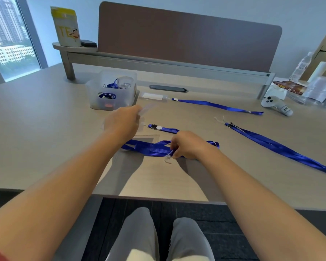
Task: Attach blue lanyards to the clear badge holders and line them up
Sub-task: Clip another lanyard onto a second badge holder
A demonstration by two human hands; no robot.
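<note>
On the worktop (45,132) in front of you, your left hand (123,122) sits ahead of and left of your right hand (188,146), which rests on a lanyard (152,148) bunched between them. Behind your left hand stands a storage bin (111,91), and just right of it lies a badge holder (152,96) joined to a second lanyard (218,106) stretching rightward. A third lanyard (278,147) runs along the right side toward the near edge. A controller (276,105) lies far right, behind it. A divider panel (186,36) stands along the back, with a pouch (66,27) on the shelf (73,48) at its left end
</note>
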